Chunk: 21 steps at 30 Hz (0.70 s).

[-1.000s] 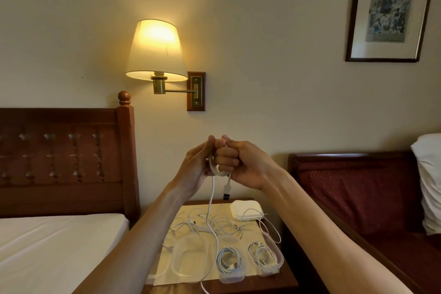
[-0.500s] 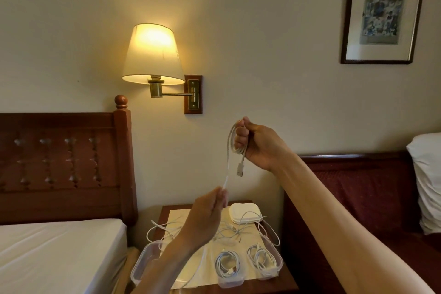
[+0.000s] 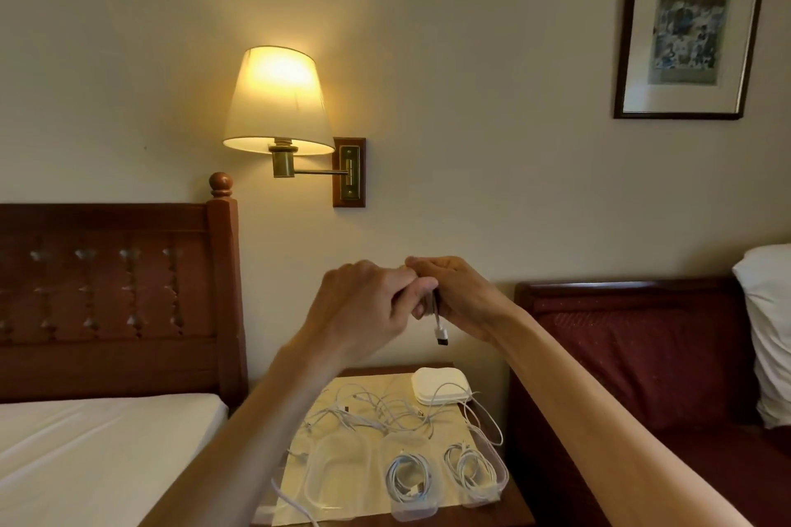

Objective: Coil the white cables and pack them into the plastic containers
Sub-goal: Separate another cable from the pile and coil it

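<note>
My left hand [image 3: 364, 308] and my right hand [image 3: 460, 295] meet in the air above the nightstand, both gripping one white cable [image 3: 436, 312]. Its USB plug [image 3: 441, 336] hangs down between them; the coil itself is mostly hidden by my fingers. Below, three clear plastic containers stand in a row: an empty container [image 3: 338, 471] on the left, a middle container [image 3: 413, 483] with a coiled cable, and a right container [image 3: 475, 471] with another coil. A tangle of loose white cables [image 3: 376, 406] lies behind them.
A stack of white lids [image 3: 441, 385] sits at the back of the nightstand [image 3: 492, 518], on a yellow mat [image 3: 299, 501]. A bed [image 3: 85, 449] lies left, a red sofa [image 3: 642, 347] right. A lit wall lamp [image 3: 278, 103] hangs above.
My left hand rose from near the nightstand back up to my right hand, bringing more cable to the coil. My right hand dropped slightly. The view tilted a little.
</note>
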### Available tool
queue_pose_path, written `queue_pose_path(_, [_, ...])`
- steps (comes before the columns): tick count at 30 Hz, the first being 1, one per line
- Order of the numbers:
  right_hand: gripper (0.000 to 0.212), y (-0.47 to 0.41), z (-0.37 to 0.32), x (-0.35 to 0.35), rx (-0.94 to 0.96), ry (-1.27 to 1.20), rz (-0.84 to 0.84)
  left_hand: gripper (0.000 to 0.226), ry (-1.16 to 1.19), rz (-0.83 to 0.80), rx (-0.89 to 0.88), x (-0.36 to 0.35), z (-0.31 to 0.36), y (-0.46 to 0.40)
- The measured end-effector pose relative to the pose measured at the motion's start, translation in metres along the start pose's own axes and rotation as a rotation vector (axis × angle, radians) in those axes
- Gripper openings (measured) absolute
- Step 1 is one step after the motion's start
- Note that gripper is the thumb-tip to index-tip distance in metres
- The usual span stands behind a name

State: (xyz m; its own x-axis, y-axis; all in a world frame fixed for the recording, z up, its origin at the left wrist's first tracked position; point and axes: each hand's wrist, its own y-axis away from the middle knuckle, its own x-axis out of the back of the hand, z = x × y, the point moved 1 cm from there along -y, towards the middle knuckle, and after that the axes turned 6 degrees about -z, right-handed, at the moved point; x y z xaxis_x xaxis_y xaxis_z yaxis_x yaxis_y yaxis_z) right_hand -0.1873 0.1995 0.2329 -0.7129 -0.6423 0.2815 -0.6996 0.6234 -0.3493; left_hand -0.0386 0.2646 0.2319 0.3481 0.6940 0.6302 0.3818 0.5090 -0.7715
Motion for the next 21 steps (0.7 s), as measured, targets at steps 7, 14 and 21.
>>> queue_pose_path(7, [0.039, 0.003, 0.003, -0.008, -0.055, -0.177, -0.007, 0.033, 0.119, 0.056, 0.035, 0.001, -0.024, -0.013])
queue_pose_path(14, [0.039, -0.006, -0.004, -0.009, -0.109, -0.312, -0.004, 0.024, 0.658, -0.149, 0.262, -0.018, -0.037, -0.016])
queue_pose_path(21, [0.044, -0.009, 0.004, -0.01, -0.102, -0.438, -0.007, 0.042, 1.111, -0.247, 0.444, -0.028, -0.033, -0.003])
